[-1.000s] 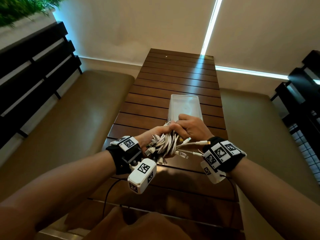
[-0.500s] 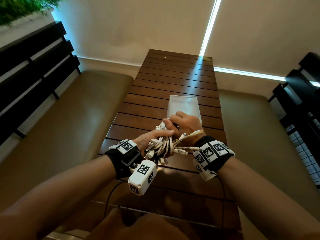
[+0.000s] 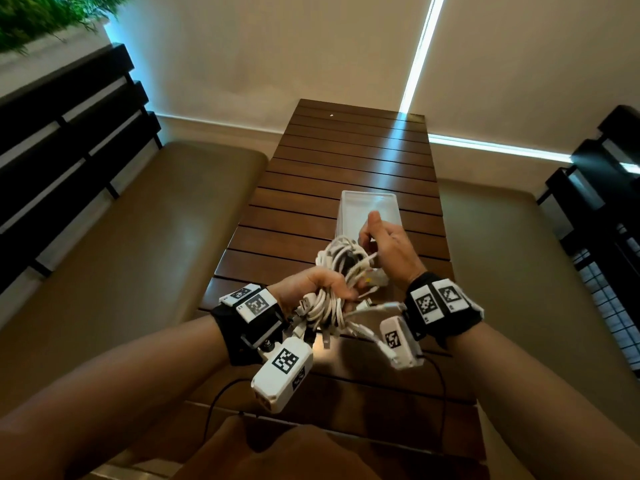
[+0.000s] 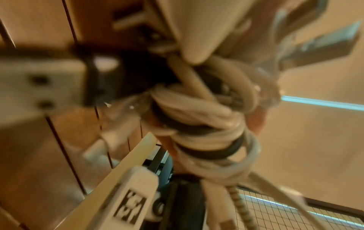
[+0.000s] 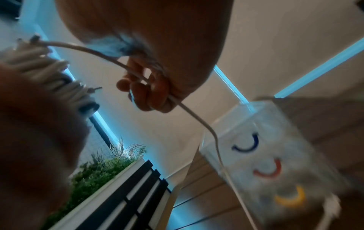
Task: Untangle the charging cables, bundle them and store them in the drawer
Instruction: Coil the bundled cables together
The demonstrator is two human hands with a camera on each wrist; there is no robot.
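The left hand is closed round the waist of a tangled bundle of white charging cables, held in the air above the near end of the dark slatted wooden worktop; in the left wrist view the coils show dark strands among the white, though blur hides how they cross. The bundle's long axis runs roughly from the person outward, with loose plug ends hanging at the near side and a loop standing up at the far side. The right hand, just beyond and to the right of the bundle, has its fingers curled round a single thin white cable that leads back into the bundle, so this strand lies between the two hands, and the right is the nearer one to draw it free while the left anchors the rest. Directly past the right hand, further along the worktop, stands a translucent white plastic box with an open top; the right wrist view shows blue, red and yellow curved marks on its side. Nothing can be made out inside it from here. I judge the untangling to be in hand, with bundling and storing not yet done.
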